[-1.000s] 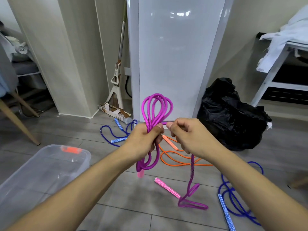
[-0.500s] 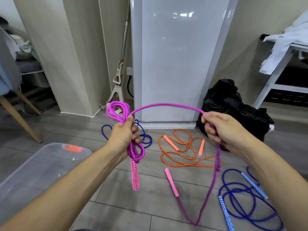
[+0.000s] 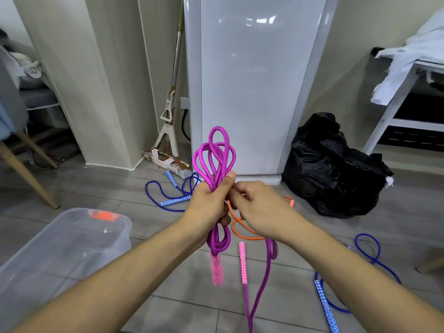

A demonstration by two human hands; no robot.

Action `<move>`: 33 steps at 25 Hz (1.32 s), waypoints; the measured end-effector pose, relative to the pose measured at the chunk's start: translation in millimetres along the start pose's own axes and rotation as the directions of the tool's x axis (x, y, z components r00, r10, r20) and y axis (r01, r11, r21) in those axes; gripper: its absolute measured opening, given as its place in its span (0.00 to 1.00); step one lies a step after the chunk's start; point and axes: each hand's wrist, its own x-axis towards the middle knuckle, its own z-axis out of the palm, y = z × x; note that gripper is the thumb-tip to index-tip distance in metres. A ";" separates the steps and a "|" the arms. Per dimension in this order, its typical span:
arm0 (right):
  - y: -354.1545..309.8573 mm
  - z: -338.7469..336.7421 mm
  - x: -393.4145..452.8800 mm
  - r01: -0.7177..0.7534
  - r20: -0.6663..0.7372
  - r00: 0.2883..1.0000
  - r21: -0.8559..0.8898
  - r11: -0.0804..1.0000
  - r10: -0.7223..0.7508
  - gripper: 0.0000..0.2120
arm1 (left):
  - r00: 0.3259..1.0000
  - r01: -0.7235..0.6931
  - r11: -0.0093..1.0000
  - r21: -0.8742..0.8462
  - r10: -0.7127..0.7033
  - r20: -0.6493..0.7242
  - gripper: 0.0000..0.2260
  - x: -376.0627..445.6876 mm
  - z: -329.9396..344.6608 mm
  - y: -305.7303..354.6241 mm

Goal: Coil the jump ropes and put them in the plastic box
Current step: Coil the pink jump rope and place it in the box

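My left hand grips a bundle of magenta jump rope, with several loops sticking up above the fist and more hanging below. One pink handle dangles under that hand. My right hand meets the left and pinches the same rope beside the bundle. The loose tail drops from the right hand toward the floor, where the second pink handle lies. A clear plastic box with an orange latch stands on the floor at lower left.
An orange jump rope lies behind my hands. One blue rope lies by the mop, another blue rope at lower right. A black bag, a white cabinet, a chair leg and a white table surround the floor.
My right hand swung back from the right to the left hand, laying one more magenta loop into the bundle. The bundle rose toward the middle of the view.
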 end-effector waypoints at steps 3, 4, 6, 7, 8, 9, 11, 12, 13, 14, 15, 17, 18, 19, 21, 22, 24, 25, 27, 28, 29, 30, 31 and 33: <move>-8.1 4.5 -3.6 0.057 0.040 0.998 -0.023 0.998 -0.056 0.17 | 1.000 -0.017 1.000 0.020 0.018 -0.012 0.18 4.4 -4.4 -2.3; -8.8 3.8 -3.6 0.048 0.050 0.998 0.032 0.998 -0.050 0.18 | 1.000 0.000 1.000 -0.006 0.000 -0.024 0.19 6.5 -6.6 -2.7; -4.4 0.5 -4.7 -0.010 0.115 0.993 0.163 0.987 -0.009 0.20 | 0.996 0.039 0.994 -0.101 -0.047 -0.078 0.18 10.4 -13.6 -1.6; 0.3 -1.6 -6.3 -0.051 0.191 0.982 0.219 0.974 0.009 0.20 | 0.991 0.053 0.982 -0.180 -0.075 -0.114 0.17 13.5 -19.0 -0.7; 7.6 -4.5 -7.9 -0.091 0.292 0.956 0.258 0.962 0.012 0.20 | 0.983 0.062 0.959 -0.277 -0.106 -0.147 0.17 17.4 -26.2 0.7; 15.8 -9.3 -10.2 -0.124 0.394 0.919 0.280 0.952 0.004 0.19 | 0.975 0.063 0.923 -0.380 -0.137 -0.172 0.16 22.1 -34.6 2.5; 34.5 -23.7 -13.3 -0.173 0.528 0.849 0.284 0.943 -0.004 0.19 | 0.960 0.042 0.836 -0.548 -0.186 -0.210 0.16 32.4 -54.7 4.2; 43.5 -33.5 -14.2 -0.195 0.557 0.831 0.281 0.940 0.006 0.19 | 0.952 0.028 0.807 -0.590 -0.203 -0.231 0.17 36.5 -63.6 4.7; 51.1 -42.5 -14.6 -0.218 0.568 0.823 0.284 0.934 0.019 0.18 | 0.942 0.020 0.803 -0.595 -0.215 -0.258 0.17 39.7 -71.0 4.0; 56.5 -50.1 -15.2 -0.241 0.561 0.827 0.302 0.922 0.033 0.17 | 0.933 0.025 0.828 -0.560 -0.220 -0.283 0.17 41.3 -75.5 2.0; 59.3 -55.3 -15.4 -0.260 0.529 0.847 0.329 0.908 0.051 0.16 | 0.930 0.048 0.872 -0.488 -0.217 -0.296 0.17 41.7 -77.1 -0.9; 58.8 -58.4 -13.0 -0.250 0.384 0.919 0.407 0.879 0.084 0.15 | 0.945 0.129 0.946 -0.296 -0.208 -0.252 0.16 39.3 -70.4 -8.0; 54.8 -56.4 -10.4 -0.221 0.296 0.951 0.448 0.866 0.090 0.15 | 0.955 0.170 0.962 -0.212 -0.214 -0.204 0.16 36.4 -64.1 -9.9; 48.6 -52.9 -7.8 -0.192 0.220 0.971 0.489 0.851 0.092 0.15 | 0.964 0.203 0.968 -0.145 -0.224 -0.145 0.16 32.9 -57.0 -9.9; 37.0 -41.5 -2.0 -0.153 0.125 0.987 0.550 0.821 0.100 0.16 | 0.968 0.247 0.967 -0.061 -0.249 -0.020 0.15 26.5 -43.2 -7.1; 32.2 -33.9 0.6 -0.133 0.097 0.991 0.550 0.824 0.095 0.16 | 0.963 0.268 0.962 -0.048 -0.267 0.030 0.15 23.0 -37.1 -5.3; 26.2 -16.1 5.4 -0.078 0.040 0.997 0.490 0.868 0.067 0.16 | 0.952 0.295 0.954 -0.058 -0.288 0.105 0.16 16.4 -27.2 -1.7; 25.1 -7.2 6.8 -0.044 0.009 0.999 0.441 0.896 0.044 0.17 | 0.949 0.293 0.954 -0.057 -0.284 0.135 0.16 13.4 -23.0 -0.6; 24.3 7.1 8.0 0.004 -0.045 0.999 0.351 0.936 0.013 0.18 | 0.949 0.276 0.960 -0.051 -0.263 0.173 0.18 8.0 -16.8 0.2; 23.9 10.6 8.5 0.008 -0.070 0.997 0.332 0.943 0.017 0.19 | 0.950 0.272 0.961 -0.058 -0.258 0.177 0.18 6.7 -15.0 0.8; 23.8 11.8 8.8 0.004 -0.092 0.995 0.326 0.945 0.028 0.19 | 0.949 0.271 0.960 -0.068 -0.255 0.184 0.17 6.1 -14.9 1.6; 23.5 11.4 8.6 -0.008 -0.107 0.993 0.334 0.943 0.046 0.20 | 0.945 0.273 0.959 -0.073 -0.254 0.206 0.16 5.8 -15.2 2.8; 22.9 10.4 8.1 -0.034 -0.107 0.991 0.367 0.930 0.078 0.20 | 0.937 0.279 0.958 -0.071 -0.256 0.236 0.14 5.4 -16.0 4.4; 21.2 7.1 5.9 -0.107 -0.056 0.987 0.487 0.867 0.153 0.20 | 0.925 0.289 0.957 -0.031 -0.270 0.267 0.10 5.3 -18.0 6.5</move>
